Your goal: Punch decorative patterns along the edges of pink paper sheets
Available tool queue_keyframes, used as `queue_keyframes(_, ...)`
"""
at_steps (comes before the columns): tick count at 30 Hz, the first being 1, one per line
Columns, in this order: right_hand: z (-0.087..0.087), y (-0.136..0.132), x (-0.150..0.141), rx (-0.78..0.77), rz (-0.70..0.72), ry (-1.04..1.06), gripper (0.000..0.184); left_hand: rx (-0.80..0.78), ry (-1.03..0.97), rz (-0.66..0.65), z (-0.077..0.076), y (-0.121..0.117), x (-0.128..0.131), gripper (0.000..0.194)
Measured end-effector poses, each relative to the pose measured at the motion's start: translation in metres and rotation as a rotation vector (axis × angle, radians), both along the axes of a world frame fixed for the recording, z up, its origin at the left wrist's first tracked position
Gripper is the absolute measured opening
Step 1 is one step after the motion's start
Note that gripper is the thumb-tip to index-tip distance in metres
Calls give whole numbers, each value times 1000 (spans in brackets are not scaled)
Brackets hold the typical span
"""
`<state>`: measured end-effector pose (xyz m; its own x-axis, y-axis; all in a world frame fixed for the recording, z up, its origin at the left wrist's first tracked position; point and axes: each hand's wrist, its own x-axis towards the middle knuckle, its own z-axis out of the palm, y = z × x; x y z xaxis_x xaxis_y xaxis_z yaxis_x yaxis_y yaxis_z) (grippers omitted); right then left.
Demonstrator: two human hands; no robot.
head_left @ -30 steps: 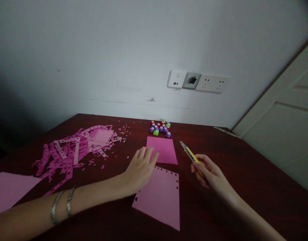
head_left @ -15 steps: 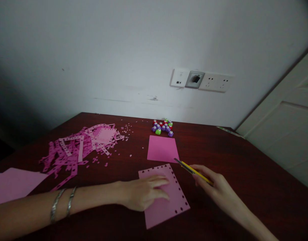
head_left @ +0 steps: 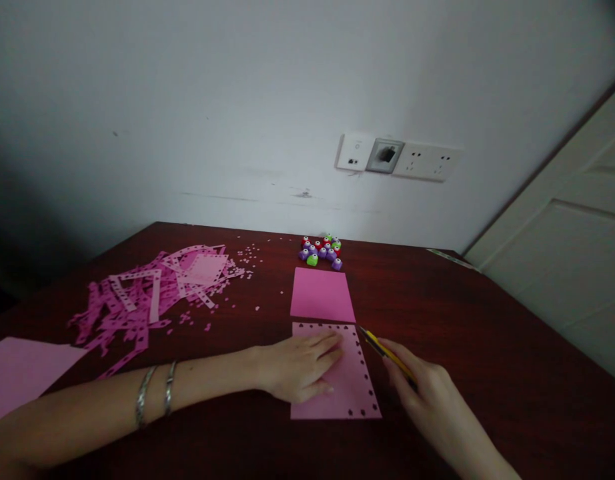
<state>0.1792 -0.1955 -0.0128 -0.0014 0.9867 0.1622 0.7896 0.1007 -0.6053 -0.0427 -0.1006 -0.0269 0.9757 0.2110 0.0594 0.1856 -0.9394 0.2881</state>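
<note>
Nearest, two engraved-looking silver metal bracelets circle the left wrist, and a plain pale pink paper sheet lies by the left border of the view. The left hand rests palm down, its fingers released and spread on a pale pink rectangular paper sheet, which lies flat on the dark red-brown wooden surface. Small punched holes line the sheet's far edge, right edge and part of its near edge. Just to its right, the right hand has its fingers grasping a slim yellow utility knife. The blade tip is at the sheet's far right corner; whether it touches the paper is hard to tell. Just beyond lies a brighter pink square of paper. Off to the left sits a tangled heap of punched pink paper strips, with tiny pink paper bits scattered beside it. Farther back, small purple, red and green eye-topped pieces cluster near the pale wall, which carries white socket plates.
</note>
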Motion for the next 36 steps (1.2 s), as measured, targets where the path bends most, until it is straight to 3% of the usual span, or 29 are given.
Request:
queue_keyframes(4,-3,-3,-4,-17,13,9,37,-40,46,8,5,3,5,53)
queue_keyframes(9,-7,-4,-6,-13,-5,-19,39,34,-3,145,-7,0,16,49)
queue_keyframes(13,-9,-3,-9,27,6,-12,37,87,-36,182,-17,-3,21,53)
queue_keyframes(18,-9,-1,-13,83,20,-76,38,125,-63,233,-18,-7,20,52)
queue_keyframes(24,-4,2,-20,46,51,-173,40,108,-47,242,-21,-7,18,55)
queue_keyframes(36,-9,3,-27,8,-13,-224,44,42,-11,236,-9,0,18,59)
